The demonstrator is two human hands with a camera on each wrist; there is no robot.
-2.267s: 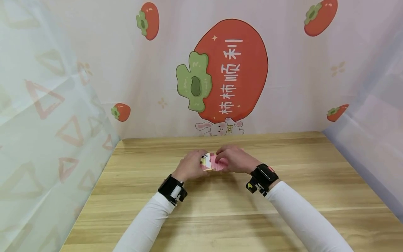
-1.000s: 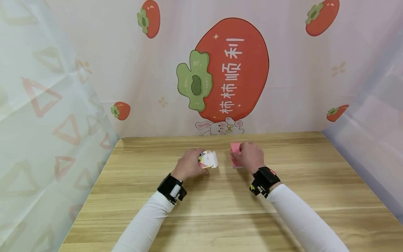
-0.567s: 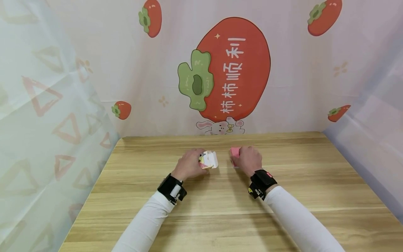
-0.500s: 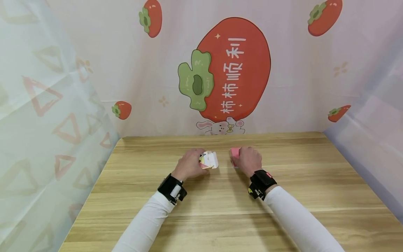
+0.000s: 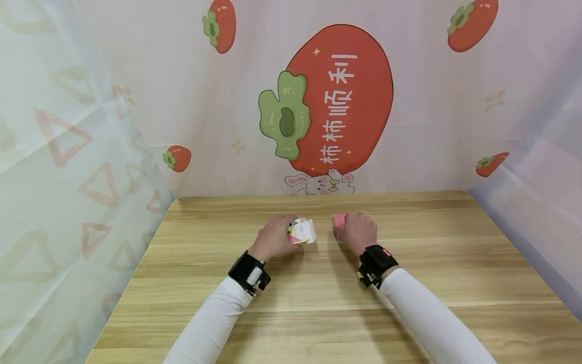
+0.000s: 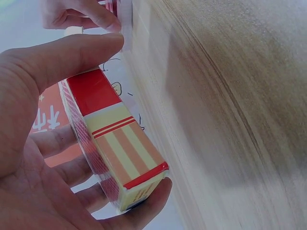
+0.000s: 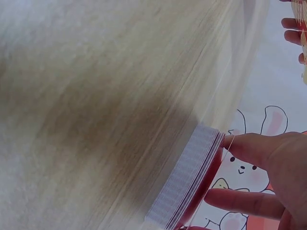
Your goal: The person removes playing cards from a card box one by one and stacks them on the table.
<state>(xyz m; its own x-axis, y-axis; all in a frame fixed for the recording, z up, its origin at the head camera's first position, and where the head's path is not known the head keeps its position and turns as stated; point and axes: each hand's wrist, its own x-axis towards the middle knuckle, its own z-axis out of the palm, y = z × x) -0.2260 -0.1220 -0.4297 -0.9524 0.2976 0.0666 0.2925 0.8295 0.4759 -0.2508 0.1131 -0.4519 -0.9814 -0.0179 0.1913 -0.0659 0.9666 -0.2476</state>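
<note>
My left hand (image 5: 273,237) grips a playing card box (image 5: 302,231), fingers and thumb on its sides. An ace is printed on the face, and the white flap sticks out open toward the right. Up close in the left wrist view, the box (image 6: 120,139) shows a red and striped narrow side. To the right, my right hand (image 5: 357,232) holds a deck of cards (image 5: 339,221) with pink patterned backs facing up. The right wrist view shows the stacked white edges of the deck (image 7: 189,177) low at the tabletop, with thumb and fingers against it. The palm covers part of the deck from above.
The wooden table (image 5: 295,323) carries both hands near its back edge. Behind it hangs a curtain (image 5: 432,111) printed with persimmons and a rabbit. More cloth hangs along the left and right sides.
The deck has come out of the box as my right hand drew it to the right. It then lowered slightly on the right side. My left hand stays nearly still with the box.
</note>
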